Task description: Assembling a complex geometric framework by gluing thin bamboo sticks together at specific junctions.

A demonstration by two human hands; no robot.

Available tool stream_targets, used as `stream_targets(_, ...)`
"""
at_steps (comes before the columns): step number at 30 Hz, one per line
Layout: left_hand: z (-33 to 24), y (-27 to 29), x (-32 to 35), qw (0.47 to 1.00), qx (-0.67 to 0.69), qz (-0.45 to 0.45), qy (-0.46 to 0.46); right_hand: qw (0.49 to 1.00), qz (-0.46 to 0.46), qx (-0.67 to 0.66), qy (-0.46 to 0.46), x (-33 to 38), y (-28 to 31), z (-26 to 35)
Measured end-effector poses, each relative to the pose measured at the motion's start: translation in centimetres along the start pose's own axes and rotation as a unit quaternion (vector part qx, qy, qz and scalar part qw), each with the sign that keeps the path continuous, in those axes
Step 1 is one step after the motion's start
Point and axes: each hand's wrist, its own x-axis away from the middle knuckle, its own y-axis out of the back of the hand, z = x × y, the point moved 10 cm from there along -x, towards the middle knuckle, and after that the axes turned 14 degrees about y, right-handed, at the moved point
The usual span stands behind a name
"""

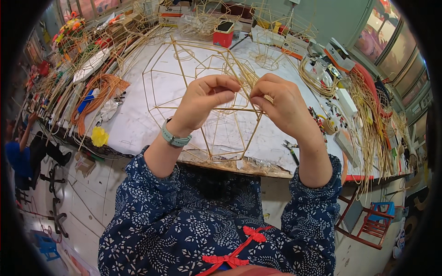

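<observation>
A large polyhedral frame of thin bamboo strips (184,87) stands on the white worktable (138,119) in front of me. My left hand (202,103), with a pale green watch on the wrist, pinches a joint of the frame at its near upper edge. My right hand (283,103) grips the same joint from the right, fingers curled around the strips. Both hands are held close together above the table's near edge. What lies between the fingertips is hidden.
Bundles of bamboo strips (368,119) and orange cane (99,94) line both table sides. A red box (224,34), small wire frames (267,57), pliers (291,148), a yellow paper flower (99,136) lie about. A person in blue (20,156) sits far left; a red stool (368,221) stands lower right.
</observation>
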Motion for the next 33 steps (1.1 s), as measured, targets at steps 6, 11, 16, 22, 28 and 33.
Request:
stream_targets(6, 1.5, -3.3, -1.8, 0.938, -0.345, -0.029, 0.016, 0.991, -0.124, -0.056, 0.005, 1.3, 1.2, 0.9)
stream_targets(11, 0.8, -3.9, -2.5, 0.966, -0.247, 0.025, 0.068, 0.971, -0.236, 0.036, 0.001, 3.3, 3.0, 2.8)
stream_targets(16, -0.3, -3.9, -2.3, 0.966, -0.249, -0.037, 0.052, 0.926, -0.354, -0.107, 0.073, 6.7, 1.7, 3.3)
stream_targets(22, -0.2, -4.1, -1.8, 0.982, -0.173, -0.032, 0.074, 0.773, -0.461, -0.436, 0.027, 8.0, -0.6, -1.9)
stream_targets(28, -0.5, -4.4, -1.6, 0.985, -0.154, -0.024, 0.069, 0.847, -0.404, -0.331, -0.096, 6.7, -0.9, -3.5)
stream_targets(33, -0.8, -4.8, -1.6, 0.988, -0.142, -0.001, 0.056, 0.822, -0.412, -0.381, -0.100, 6.1, -1.3, -3.8)
